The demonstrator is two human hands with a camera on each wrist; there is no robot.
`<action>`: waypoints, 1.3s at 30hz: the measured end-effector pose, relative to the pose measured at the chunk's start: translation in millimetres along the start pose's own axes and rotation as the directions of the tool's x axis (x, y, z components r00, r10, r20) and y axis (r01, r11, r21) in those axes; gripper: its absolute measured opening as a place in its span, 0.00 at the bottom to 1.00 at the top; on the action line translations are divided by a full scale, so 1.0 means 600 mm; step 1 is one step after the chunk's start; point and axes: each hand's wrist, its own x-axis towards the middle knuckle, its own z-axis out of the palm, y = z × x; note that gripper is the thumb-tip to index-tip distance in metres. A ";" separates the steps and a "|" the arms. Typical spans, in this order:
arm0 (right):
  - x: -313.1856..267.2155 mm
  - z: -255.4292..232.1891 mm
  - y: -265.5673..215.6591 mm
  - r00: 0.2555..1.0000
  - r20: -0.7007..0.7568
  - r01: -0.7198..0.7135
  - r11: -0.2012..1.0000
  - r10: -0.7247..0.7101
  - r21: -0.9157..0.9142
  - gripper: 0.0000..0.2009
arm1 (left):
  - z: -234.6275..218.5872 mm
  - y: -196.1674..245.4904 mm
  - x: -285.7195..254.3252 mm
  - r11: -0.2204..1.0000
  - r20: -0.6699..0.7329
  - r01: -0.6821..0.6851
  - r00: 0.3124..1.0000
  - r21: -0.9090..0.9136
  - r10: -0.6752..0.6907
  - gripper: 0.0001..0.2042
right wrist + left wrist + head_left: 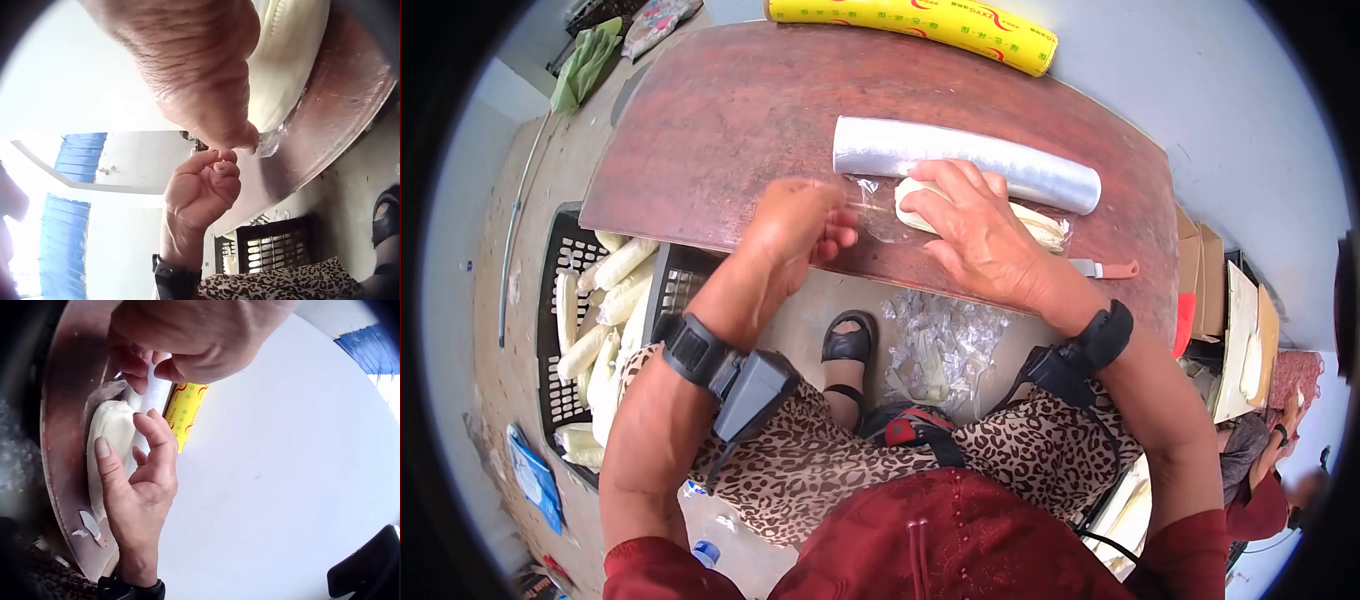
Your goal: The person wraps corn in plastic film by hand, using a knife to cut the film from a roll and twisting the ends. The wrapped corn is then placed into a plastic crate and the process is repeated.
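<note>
A pale corn ear (915, 205) lies on the brown table (700, 130), partly covered by clear film (885, 222). My right hand (985, 230) holds it from above; in the left wrist view the thumb of that hand (140, 487) lies along one side of the ear (112, 434), the fingers at the other. To the left, my left hand (795, 230) has curled fingers at a thin strand of film leading from the ear's end. The right wrist view shows those fingers (203, 190) bent toward the palm; their contact with the film is partly hidden.
Behind the ear lies a clear film roll (970, 160), with a yellow roll (920, 30) at the far edge. A knife (1108, 269) rests to the right. A black crate (553, 340) of wrapped ears stands lower left; film scraps (940, 345) lie on the floor.
</note>
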 end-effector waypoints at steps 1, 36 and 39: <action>-0.006 -0.001 0.005 1.000 -0.020 0.001 1.000 -0.001 -0.031 0.19 | 0.004 -0.008 -0.004 0.999 0.008 0.043 0.999 -0.004 -0.043 0.10; -0.014 0.028 -0.040 1.000 -0.023 0.013 0.995 -0.015 -0.094 0.13 | 0.020 -0.052 -0.015 0.981 0.297 0.168 0.946 -0.099 -0.132 0.03; -0.015 0.042 -0.040 0.999 -0.030 -0.023 0.991 0.019 -0.132 0.11 | 0.019 -0.050 -0.015 0.982 0.320 0.162 0.939 -0.099 -0.123 0.02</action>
